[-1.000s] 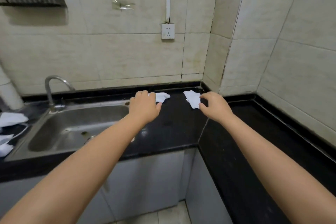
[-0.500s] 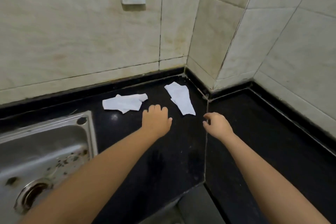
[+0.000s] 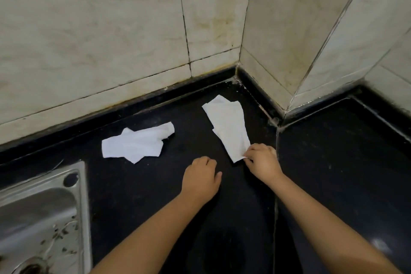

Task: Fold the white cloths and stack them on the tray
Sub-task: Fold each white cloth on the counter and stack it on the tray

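Two white cloths lie on the black countertop (image 3: 333, 162). The right cloth (image 3: 228, 124) is long and flat, running toward the wall corner; my right hand (image 3: 262, 162) pinches its near corner. The left cloth (image 3: 138, 143) lies crumpled and loosely folded, untouched. My left hand (image 3: 201, 179) rests palm down on the counter between the two cloths, fingers curled, holding nothing. No tray is in view.
A steel sink (image 3: 37, 218) with its drain sits at the lower left. Tiled walls (image 3: 133, 29) close off the back and the right and meet in a corner behind the right cloth. A seam runs down the counter beside my right hand.
The camera has tilted further down and moved closer. My right hand has moved forward and taken hold of the right cloth's near corner. My left hand has drawn back slightly.
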The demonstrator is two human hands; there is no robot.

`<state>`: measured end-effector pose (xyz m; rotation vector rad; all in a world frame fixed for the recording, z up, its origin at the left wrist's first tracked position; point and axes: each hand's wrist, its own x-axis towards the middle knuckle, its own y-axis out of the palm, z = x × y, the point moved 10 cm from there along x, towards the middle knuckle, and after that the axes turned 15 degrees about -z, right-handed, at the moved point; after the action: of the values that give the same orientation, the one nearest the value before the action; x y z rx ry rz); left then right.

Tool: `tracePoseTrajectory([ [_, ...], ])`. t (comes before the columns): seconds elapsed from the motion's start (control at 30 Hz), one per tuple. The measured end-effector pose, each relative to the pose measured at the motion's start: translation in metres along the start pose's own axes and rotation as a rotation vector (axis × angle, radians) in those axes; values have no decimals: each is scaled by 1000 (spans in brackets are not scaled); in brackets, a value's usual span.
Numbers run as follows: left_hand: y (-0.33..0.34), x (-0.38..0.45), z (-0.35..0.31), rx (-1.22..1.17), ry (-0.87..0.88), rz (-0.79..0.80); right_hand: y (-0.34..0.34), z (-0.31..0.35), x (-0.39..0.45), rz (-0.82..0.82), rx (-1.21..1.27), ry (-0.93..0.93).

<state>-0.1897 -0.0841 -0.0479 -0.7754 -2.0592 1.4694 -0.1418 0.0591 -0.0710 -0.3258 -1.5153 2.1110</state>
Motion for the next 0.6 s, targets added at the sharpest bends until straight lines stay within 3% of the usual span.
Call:
tracePoseTrajectory([
  [0.2,16,12,-31,-144,14,-75,-36,2,-20,16,141,-87],
  [0.37,4,-6,-82,-185,178,-227,-82,7,-66,26,69,-94],
  [0.47,-15,-26,-109,-182,284,-235,-122,7,-103,-60,16,-30],
  [0.6,-51,-58,-144,-136,551,-301,-176,-6,-168,-221,-42,138],
])
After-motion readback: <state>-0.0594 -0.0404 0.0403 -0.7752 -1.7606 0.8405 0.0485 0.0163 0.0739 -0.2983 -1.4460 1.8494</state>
